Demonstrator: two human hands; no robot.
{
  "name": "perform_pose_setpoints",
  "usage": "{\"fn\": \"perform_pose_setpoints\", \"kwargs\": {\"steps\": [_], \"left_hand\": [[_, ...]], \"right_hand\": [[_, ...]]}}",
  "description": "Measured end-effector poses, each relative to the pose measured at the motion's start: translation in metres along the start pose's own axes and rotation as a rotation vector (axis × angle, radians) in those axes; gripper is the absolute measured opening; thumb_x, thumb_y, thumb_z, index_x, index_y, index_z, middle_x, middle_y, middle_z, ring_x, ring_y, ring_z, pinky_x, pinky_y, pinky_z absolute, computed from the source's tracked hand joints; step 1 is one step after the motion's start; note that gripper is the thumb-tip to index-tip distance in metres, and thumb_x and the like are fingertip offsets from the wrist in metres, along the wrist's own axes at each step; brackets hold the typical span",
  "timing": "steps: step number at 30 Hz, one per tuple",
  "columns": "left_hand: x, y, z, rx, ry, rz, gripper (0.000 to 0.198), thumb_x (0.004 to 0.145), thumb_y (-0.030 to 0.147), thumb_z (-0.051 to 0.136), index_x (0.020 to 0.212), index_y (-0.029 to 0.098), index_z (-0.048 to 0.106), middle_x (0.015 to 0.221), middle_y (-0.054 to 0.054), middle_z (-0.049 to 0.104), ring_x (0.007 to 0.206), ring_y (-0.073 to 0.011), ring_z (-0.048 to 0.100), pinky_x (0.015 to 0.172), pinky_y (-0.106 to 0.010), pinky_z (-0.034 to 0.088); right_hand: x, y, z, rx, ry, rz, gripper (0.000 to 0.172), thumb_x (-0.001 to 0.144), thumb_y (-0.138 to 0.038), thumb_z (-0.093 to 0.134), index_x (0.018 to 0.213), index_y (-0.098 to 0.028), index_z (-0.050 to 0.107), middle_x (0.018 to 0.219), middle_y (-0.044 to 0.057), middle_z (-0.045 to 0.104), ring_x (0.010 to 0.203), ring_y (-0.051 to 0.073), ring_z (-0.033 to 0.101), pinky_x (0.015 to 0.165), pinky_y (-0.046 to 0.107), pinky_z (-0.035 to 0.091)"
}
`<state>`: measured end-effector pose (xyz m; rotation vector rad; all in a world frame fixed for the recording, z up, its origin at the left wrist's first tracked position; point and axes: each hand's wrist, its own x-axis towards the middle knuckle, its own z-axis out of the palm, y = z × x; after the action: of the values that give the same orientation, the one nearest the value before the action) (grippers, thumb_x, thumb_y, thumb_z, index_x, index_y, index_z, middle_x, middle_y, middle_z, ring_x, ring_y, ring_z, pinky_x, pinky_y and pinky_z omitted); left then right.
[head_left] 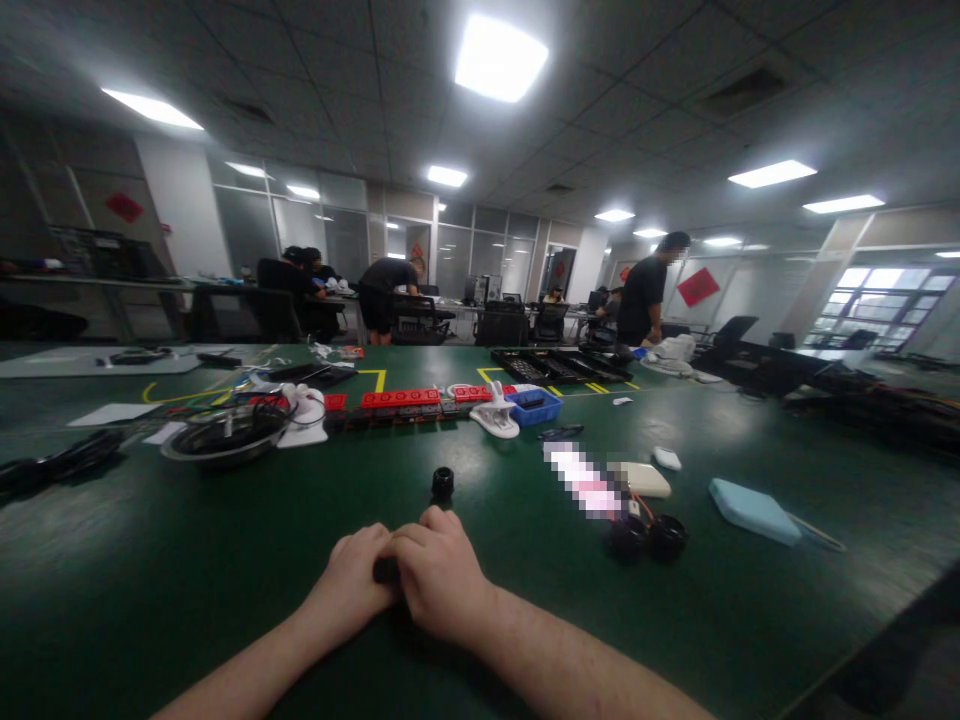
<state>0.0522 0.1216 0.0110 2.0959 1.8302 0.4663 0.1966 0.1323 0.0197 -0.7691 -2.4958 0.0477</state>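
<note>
The left hand [351,588] and right hand [441,575] meet knuckle to knuckle on the green table [187,560], both curled shut around a small dark piece [385,571]. Only a sliver of it shows between the fingers, so its shape cannot be told. Just beyond the hands stands a black round cap [442,483], apart from them. Off to the right lie two black wheels [646,538] with thin wires, a pale blue case [752,510] and a beige box [646,479] — partly behind a blurred patch.
</note>
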Motion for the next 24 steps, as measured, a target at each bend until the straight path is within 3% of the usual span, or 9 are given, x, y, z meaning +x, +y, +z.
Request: {"fn": "perform_pose_setpoints", "kwargs": {"steps": [5, 14, 24], "left_hand": [[-0.002, 0.001, -0.001, 0.017, -0.002, 0.014, 0.003, 0.067, 0.019, 0.054, 0.069, 0.02, 0.053, 0.078, 0.0, 0.055, 0.079, -0.0175, 0.053, 0.071, -0.028, 0.037], [-0.003, 0.0, -0.004, 0.023, -0.01, 0.017, 0.012, 0.069, 0.02, 0.051, 0.08, 0.022, 0.057, 0.085, 0.0, 0.057, 0.084, -0.0177, 0.053, 0.074, -0.028, 0.037], [0.0, -0.011, -0.004, 0.026, 0.049, -0.038, 0.012, 0.073, 0.033, 0.052, 0.075, 0.022, 0.057, 0.079, 0.0, 0.056, 0.078, -0.0174, 0.054, 0.07, -0.027, 0.038]], "right_hand": [[0.0, 0.0, 0.001, -0.018, -0.015, -0.049, 0.021, 0.066, -0.011, 0.05, 0.084, -0.02, 0.055, 0.084, 0.0, 0.062, 0.076, 0.018, 0.04, 0.064, 0.031, 0.027], [0.0, -0.003, -0.003, -0.045, -0.052, -0.091, 0.012, 0.068, -0.012, 0.05, 0.075, -0.019, 0.055, 0.079, 0.001, 0.061, 0.074, 0.017, 0.04, 0.061, 0.031, 0.026], [-0.002, -0.003, -0.01, -0.047, -0.036, 0.012, 0.007, 0.069, -0.014, 0.047, 0.071, -0.018, 0.053, 0.072, 0.002, 0.058, 0.072, 0.017, 0.04, 0.063, 0.03, 0.028]]}}
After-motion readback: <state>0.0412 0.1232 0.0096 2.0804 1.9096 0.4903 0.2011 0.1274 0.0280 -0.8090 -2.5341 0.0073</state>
